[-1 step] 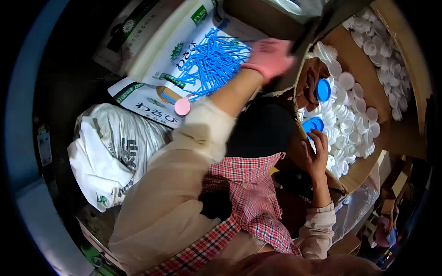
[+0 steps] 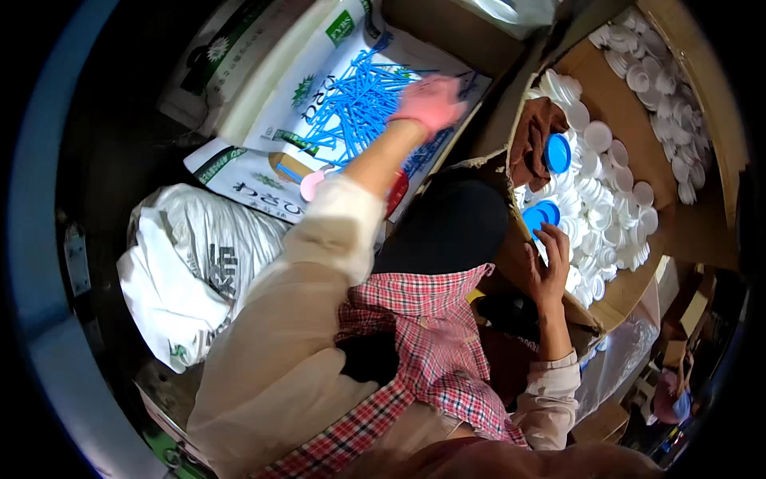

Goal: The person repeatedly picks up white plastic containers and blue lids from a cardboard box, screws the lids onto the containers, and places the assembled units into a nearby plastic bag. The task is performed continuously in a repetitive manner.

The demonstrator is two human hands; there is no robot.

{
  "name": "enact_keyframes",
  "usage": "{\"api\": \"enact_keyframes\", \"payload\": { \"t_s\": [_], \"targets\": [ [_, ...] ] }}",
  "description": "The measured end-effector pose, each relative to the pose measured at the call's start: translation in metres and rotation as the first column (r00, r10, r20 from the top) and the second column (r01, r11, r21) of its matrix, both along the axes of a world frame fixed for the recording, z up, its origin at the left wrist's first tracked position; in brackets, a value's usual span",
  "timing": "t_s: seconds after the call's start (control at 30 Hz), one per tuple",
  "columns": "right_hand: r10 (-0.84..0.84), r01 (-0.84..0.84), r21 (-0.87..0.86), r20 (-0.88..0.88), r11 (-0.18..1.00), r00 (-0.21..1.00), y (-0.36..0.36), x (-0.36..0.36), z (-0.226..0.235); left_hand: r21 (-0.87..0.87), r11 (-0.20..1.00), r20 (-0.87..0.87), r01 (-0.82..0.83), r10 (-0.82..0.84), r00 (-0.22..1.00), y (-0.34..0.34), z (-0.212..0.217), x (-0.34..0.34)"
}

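My left hand [image 2: 431, 104], in a pink glove, is over the right side of a pile of thin blue plastic sticks [image 2: 355, 108]. Motion smears its fingers, so whether it grips anything does not show. Bare and with fingers bent but apart, my right hand [image 2: 548, 263] rests by the near left edge of a cardboard box [image 2: 614, 311]. Just beyond its fingertips lie blue lids [image 2: 542, 214] on a heap of white plastic lids [image 2: 594, 195]. Another blue lid [image 2: 558, 153] sits farther back beside a brown cloth [image 2: 536, 132]. A pink round piece [image 2: 311, 186] shows beside my left sleeve.
Printed white sheets [image 2: 247, 180] line the carton [image 2: 455, 36] under the sticks. A stuffed white plastic bag [image 2: 199, 255] stands at the left. More white lids [image 2: 662, 96] fill another section at the far right. A red round edge [image 2: 396, 194] peeks out past my left forearm.
My left hand has swept left and slightly nearer, from the carton's right side onto the sticks. The red round edge now shows beside the forearm. My right hand stays in place.
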State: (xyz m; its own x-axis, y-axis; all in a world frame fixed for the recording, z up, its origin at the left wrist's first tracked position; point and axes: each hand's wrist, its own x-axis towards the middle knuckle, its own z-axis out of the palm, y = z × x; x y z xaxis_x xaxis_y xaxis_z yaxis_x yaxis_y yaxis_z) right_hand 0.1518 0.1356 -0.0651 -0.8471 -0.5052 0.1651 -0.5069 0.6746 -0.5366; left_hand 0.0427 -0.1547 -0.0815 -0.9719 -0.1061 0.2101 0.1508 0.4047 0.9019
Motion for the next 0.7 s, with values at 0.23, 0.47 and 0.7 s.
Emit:
{"api": "enact_keyframes", "payload": {
  "t_s": [0.23, 0.47, 0.7],
  "targets": [
    [-0.18, 0.181, -0.043, 0.019, 0.983, 0.983, -0.002, 0.025, -0.005, -0.481, 0.679, 0.859, 0.555, 0.241, 0.451, -0.076, -0.266, 0.19],
    [-0.265, 0.274, -0.045, 0.142, 0.961, 0.954, 0.016, 0.052, 0.0, -0.759, 0.454, 0.617, 0.466, 0.273, 0.738, -0.035, -0.283, 0.193],
    [-0.269, 0.278, -0.048, 0.142, 0.959, 0.953, 0.018, 0.06, 0.016, -0.852, 0.366, 0.486, 0.375, 0.282, 0.827, -0.055, -0.344, 0.195]
  ]
}}
